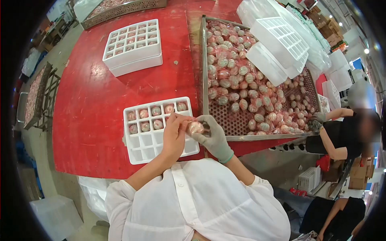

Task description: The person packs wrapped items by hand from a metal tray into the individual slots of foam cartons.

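Between my two hands, over the right edge of a white foam tray (140,141), is an egg (196,127) in clear wrapping with reddish marks. My bare left hand (176,130) pinches its left side. My right hand (214,138), in a grey-green glove, has its fingers closed around the other side. Wrapped eggs (144,113) sit in the far two rows of the tray's cells, and the visible near cells hold none. My left hand and forearm cover part of the tray.
On the right, a perforated metal tray (229,120) holds a heap of wrapped eggs (257,94), with foam trays (281,38) stacked on it. Farther left, filled foam trays (132,48) stand on the red table (88,104). A co-worker's gloved hand (319,117) reaches the metal tray's right edge.
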`<action>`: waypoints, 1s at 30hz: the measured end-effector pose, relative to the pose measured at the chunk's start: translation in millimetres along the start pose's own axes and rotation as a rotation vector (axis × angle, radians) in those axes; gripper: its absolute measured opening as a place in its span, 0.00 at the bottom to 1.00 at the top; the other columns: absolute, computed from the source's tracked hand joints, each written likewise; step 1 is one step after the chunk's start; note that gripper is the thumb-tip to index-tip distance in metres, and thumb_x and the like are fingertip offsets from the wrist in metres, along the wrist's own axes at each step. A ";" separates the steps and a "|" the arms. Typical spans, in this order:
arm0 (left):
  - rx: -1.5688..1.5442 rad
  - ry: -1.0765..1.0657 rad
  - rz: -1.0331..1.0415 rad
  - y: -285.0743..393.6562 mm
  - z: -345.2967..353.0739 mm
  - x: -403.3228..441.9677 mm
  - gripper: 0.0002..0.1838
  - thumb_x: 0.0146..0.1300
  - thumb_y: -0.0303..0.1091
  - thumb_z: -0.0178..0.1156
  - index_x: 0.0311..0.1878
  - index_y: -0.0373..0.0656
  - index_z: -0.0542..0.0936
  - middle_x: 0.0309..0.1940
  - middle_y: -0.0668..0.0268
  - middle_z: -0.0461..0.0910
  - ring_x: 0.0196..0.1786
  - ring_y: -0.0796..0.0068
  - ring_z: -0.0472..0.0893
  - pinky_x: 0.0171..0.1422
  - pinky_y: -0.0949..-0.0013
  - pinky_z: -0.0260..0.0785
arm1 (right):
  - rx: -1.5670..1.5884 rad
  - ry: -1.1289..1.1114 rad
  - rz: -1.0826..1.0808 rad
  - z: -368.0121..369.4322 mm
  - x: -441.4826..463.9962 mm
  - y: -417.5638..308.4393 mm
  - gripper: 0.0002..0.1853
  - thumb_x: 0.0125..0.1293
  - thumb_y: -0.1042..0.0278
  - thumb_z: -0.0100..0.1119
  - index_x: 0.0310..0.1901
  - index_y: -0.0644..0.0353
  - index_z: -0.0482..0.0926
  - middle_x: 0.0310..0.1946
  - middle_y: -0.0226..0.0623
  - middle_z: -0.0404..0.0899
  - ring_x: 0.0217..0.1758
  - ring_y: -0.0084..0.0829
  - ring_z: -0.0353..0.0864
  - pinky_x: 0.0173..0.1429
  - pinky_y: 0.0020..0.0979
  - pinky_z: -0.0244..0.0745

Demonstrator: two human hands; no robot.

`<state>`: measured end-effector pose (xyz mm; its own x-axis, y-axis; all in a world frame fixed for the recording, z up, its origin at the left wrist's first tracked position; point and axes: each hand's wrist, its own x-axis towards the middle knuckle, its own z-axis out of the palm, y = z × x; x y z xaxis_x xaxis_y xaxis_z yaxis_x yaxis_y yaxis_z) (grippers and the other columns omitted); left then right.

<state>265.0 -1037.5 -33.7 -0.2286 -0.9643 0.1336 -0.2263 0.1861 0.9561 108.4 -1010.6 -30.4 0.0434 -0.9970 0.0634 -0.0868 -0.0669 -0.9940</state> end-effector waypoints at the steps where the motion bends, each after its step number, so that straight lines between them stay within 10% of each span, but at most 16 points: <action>1: 0.001 0.000 -0.001 6.0 -1.3 -0.6 0.10 0.70 0.24 0.47 0.48 0.39 0.76 0.41 0.62 0.71 0.44 0.67 0.73 0.48 0.69 0.67 | -0.047 -0.059 0.018 -3.6 2.7 -2.2 0.22 0.56 0.74 0.65 0.53 0.64 0.70 0.44 0.34 0.75 0.46 0.22 0.76 0.51 0.24 0.75; 24: 0.341 0.261 0.109 -1.8 -42.6 -9.2 0.08 0.64 0.30 0.60 0.29 0.38 0.76 0.23 0.61 0.77 0.21 0.65 0.74 0.24 0.67 0.65 | 0.162 -0.298 0.213 27.0 -3.7 15.4 0.29 0.53 0.75 0.69 0.57 0.67 0.70 0.45 0.36 0.75 0.46 0.25 0.77 0.55 0.28 0.75; 26: -0.376 0.043 -0.534 -1.9 -55.1 -4.0 0.15 0.68 0.36 0.58 0.26 0.40 0.76 0.21 0.68 0.76 0.16 0.79 0.70 0.18 0.73 0.60 | 0.091 -0.271 0.103 25.0 -4.0 14.6 0.29 0.51 0.77 0.69 0.56 0.66 0.70 0.46 0.36 0.75 0.46 0.26 0.77 0.55 0.29 0.75; 30: -0.694 -0.031 -0.801 -17.5 -40.7 -11.5 0.12 0.69 0.40 0.56 0.33 0.44 0.78 0.21 0.75 0.74 0.13 0.90 0.63 0.13 0.82 0.49 | 0.107 -0.309 0.032 26.3 -2.4 5.8 0.30 0.51 0.77 0.71 0.56 0.65 0.70 0.47 0.36 0.73 0.50 0.26 0.76 0.57 0.29 0.73</action>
<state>310.2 -1037.4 -41.4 -0.2784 -0.7510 -0.5987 0.2668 -0.6593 0.7030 134.0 -1007.7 -38.7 0.3439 -0.9388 0.0181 0.0114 -0.0151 -0.9998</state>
